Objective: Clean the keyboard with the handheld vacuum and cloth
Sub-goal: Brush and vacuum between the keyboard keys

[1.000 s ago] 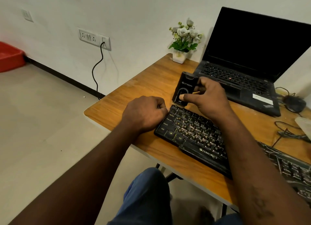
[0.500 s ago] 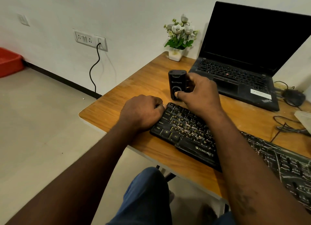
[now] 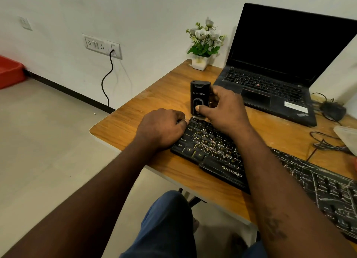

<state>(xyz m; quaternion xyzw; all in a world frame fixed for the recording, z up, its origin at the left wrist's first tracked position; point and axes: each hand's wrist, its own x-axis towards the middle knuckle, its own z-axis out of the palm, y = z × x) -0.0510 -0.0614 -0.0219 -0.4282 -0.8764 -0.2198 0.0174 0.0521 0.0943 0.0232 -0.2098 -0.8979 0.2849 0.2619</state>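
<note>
Black vacuum [image 3: 200, 95] upright at keyboard [image 3: 212, 147] corner

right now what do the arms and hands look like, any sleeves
Left arm and right arm are bare, no sleeves in view. Left hand and right hand show no gloves, rings or watch. The right arm bears a faint tattoo-like mark.

Open laptop [image 3: 280, 64], screen dark, on wooden table [image 3: 125, 122]; flower pot [image 3: 200, 62] beside it; black cable [image 3: 102, 83] plugged into wall socket [image 3: 102, 45].
</note>
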